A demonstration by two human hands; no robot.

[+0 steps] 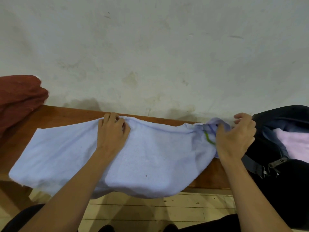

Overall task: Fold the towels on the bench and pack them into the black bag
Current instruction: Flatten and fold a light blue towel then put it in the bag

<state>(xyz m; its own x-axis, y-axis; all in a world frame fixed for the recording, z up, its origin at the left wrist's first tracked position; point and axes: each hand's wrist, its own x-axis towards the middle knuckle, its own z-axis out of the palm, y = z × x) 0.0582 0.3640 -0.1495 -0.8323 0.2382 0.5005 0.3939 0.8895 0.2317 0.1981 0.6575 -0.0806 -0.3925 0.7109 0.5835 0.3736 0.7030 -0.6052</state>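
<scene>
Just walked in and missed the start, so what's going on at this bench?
A person is folding a light blue towel spread over the wooden bench. The left hand grips its far edge near the middle; the right hand pinches its right end. A red towel waits at the left. The black bag sits open at the right with a pink towel already inside.

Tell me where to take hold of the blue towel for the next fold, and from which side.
Grip the blue towel along its far edge by the wall, coming from above, as the left hand and right hand do. That edge lies on the bench; the near edge sags off the front, so lifting the far edge probably keeps control.
</scene>
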